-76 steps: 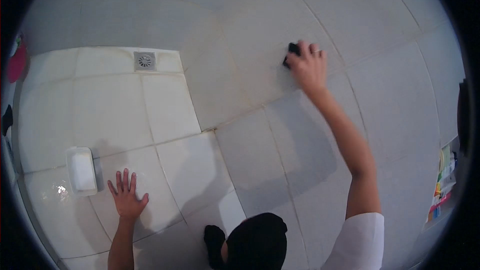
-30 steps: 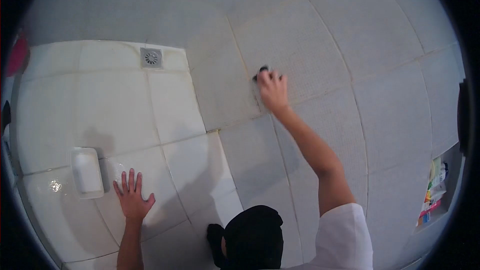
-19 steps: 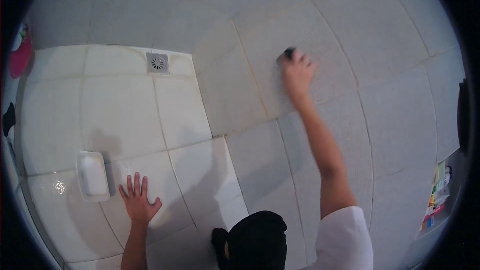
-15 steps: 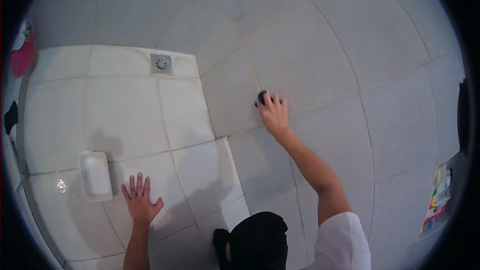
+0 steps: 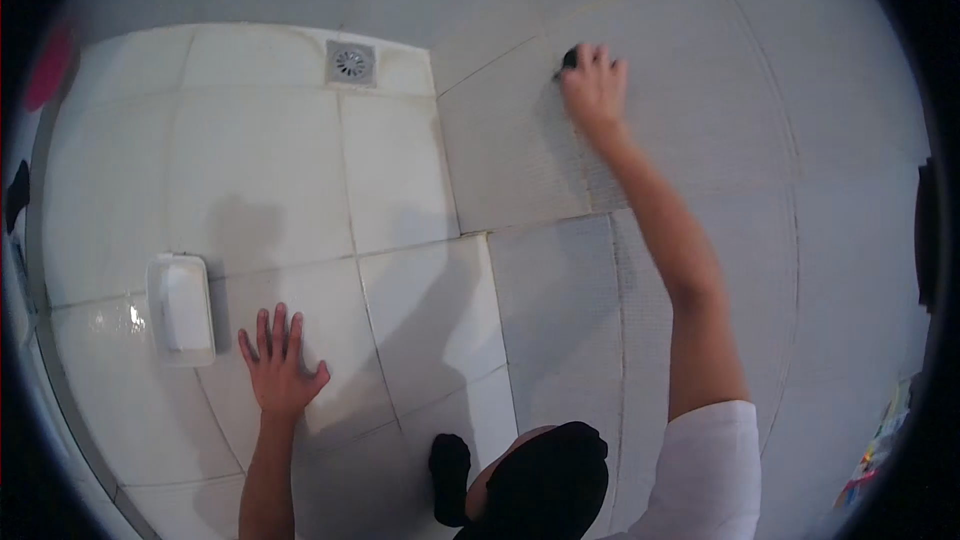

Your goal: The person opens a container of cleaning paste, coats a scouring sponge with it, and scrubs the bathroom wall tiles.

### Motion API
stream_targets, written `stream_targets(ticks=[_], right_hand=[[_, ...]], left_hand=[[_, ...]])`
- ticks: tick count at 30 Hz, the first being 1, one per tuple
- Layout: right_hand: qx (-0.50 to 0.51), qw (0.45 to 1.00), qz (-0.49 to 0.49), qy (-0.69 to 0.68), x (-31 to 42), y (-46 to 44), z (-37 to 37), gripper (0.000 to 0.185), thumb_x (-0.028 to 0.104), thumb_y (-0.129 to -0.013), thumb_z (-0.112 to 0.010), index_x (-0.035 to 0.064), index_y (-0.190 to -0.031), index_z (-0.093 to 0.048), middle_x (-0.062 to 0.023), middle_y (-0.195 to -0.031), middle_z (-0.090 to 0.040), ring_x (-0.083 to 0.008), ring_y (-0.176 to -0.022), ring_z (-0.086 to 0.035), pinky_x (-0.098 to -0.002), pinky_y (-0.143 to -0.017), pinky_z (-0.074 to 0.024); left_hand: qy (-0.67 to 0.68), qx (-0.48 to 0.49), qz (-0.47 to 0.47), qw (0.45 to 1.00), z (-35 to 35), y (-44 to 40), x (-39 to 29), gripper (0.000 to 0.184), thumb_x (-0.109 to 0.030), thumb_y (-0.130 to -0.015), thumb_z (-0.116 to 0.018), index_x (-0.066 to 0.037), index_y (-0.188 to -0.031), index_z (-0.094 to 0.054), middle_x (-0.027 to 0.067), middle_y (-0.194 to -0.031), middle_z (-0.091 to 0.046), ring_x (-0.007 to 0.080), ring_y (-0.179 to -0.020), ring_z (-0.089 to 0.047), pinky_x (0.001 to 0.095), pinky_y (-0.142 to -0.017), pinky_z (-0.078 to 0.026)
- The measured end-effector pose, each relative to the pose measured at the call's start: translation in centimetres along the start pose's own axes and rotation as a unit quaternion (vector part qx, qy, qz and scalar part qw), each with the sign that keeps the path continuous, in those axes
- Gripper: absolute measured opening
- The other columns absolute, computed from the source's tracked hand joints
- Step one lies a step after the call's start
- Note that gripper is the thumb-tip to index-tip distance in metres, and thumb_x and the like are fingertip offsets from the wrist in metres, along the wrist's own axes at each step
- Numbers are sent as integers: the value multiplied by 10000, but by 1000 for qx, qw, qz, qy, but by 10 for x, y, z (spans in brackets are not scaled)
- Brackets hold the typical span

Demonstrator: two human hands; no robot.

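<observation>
My right hand (image 5: 596, 95), arm stretched forward, is closed round a small black brush (image 5: 570, 59) and presses it to the grey wall tiles (image 5: 680, 80) by a grout line. Most of the brush is hidden under my fingers. On the white floor tiles (image 5: 260, 155) my left hand (image 5: 280, 365) lies flat with its fingers spread, holding nothing. Just left of it stands a white rectangular tub (image 5: 185, 310), with something whitish inside that I cannot make out.
A square metal drain (image 5: 350, 63) is set in the floor near the far corner. My knee (image 5: 550, 480) and dark-socked foot (image 5: 450, 475) are at the bottom. A pink item (image 5: 48, 70) is at the left edge, and colourful packets (image 5: 870, 455) are at the right.
My right hand has moved farther forward along the wall with the brush. The whole view has shifted somewhat. My left hand stays flat on the floor beside the tub.
</observation>
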State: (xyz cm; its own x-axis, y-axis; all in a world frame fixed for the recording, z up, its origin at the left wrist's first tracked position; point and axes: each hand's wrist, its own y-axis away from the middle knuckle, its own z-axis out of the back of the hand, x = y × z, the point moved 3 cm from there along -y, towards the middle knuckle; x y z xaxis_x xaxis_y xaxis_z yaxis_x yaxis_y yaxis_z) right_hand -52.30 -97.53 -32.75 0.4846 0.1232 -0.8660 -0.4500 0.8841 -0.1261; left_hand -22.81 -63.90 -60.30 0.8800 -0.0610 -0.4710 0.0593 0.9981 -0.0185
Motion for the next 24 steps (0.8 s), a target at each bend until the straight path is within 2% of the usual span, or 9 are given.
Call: stream_targets(ticks=[2, 4, 9, 12, 15, 18, 20, 22, 24], right_hand=[[34, 997, -13, 71, -6, -19, 6, 119, 174, -796, -597, 157, -827, -711, -59, -1131, -527, -231, -1059, -474, -416, -830, -371], [13, 1000, 6, 25, 2, 10, 6, 123, 190, -804, -591, 146, -829, -704, -60, -1138, -517, -243, -1057, -477, -416, -816, -371], [78, 988, 66, -115, 58, 108, -5, 107, 184, -750, -627, 169, -825, -701, -71, -1128, -507, -277, -1033, -484, -436, -804, -385], [57, 989, 19, -134, 77, 123, -2, 206, 189, -702, -661, 198, -904, -701, -72, -1120, -516, -281, -1039, -490, -429, -791, -400], [131, 912, -14, -388, 114, 139, -6, 438, 275, -680, -702, 202, -1105, -629, -93, -1111, -526, -317, -1008, -522, -444, -799, -435], [222, 800, 3, -557, 194, 171, -27, 559, 349, -715, -673, 195, -1233, -532, -133, -1101, -520, -355, -972, -547, -485, -791, -475], [235, 789, 1, -568, 234, 192, -24, 548, 326, -746, -633, 169, -1256, -505, -170, -1144, -477, -372, -957, -546, -475, -761, -498], [233, 781, 0, -580, 261, 209, -29, 542, 312, -753, -628, 161, -1258, -503, -177, -1159, -461, -376, -952, -544, -468, -763, -501], [153, 810, -15, -567, 266, 218, -34, 544, 272, -751, -637, 144, -1261, -499, -181, -1176, -442, -386, -959, -538, -471, -761, -503]], left_hand=[[-8, -5, 3, 1000, -6, -4, 0, 782, -384, -631, -645, -162, -1345, -416, 66, -1453, -325, 304, -1361, -247, 618, -1072, -127], [-2, 3, 3, 1000, -9, 1, 3, 752, -405, -677, -617, -174, -1360, -402, 51, -1471, -296, 297, -1369, -229, 609, -1077, -113], [-23, 61, 21, 998, -6, 2, 1, 705, -406, -793, -533, -219, -1428, -290, 28, -1512, -197, 273, -1396, -143, 589, -1090, -74], [-26, 86, 29, 996, -9, 0, -2, 698, -389, -812, -537, -225, -1436, -270, 26, -1520, -172, 276, -1400, -125, 590, -1090, -69], [-41, 110, 35, 993, -10, -2, -7, 717, -349, -820, -544, -223, -1452, -229, 56, -1535, -112, 317, -1404, -102, 604, -1083, -68], [-84, 141, 125, 978, -30, -5, -25, 754, -270, -819, -561, -174, -1462, -179, 114, -1537, -42, 372, -1402, -46, 620, -1072, -102], [-37, 132, 213, 967, -36, -10, -48, 794, -276, -799, -594, -126, -1455, -173, 170, -1527, -19, 407, -1394, -19, 607, -1078, -102], [-31, 154, 243, 957, -34, -19, -64, 821, -289, -783, -613, -119, -1454, -171, 191, -1520, -14, 427, -1388, -15, 598, -1079, -117], [12, 181, 265, 947, -31, -24, -64, 882, -274, -732, -653, -93, -1446, -168, 247, -1503, -3, 477, -1369, -14, 578, -1081, -159]])
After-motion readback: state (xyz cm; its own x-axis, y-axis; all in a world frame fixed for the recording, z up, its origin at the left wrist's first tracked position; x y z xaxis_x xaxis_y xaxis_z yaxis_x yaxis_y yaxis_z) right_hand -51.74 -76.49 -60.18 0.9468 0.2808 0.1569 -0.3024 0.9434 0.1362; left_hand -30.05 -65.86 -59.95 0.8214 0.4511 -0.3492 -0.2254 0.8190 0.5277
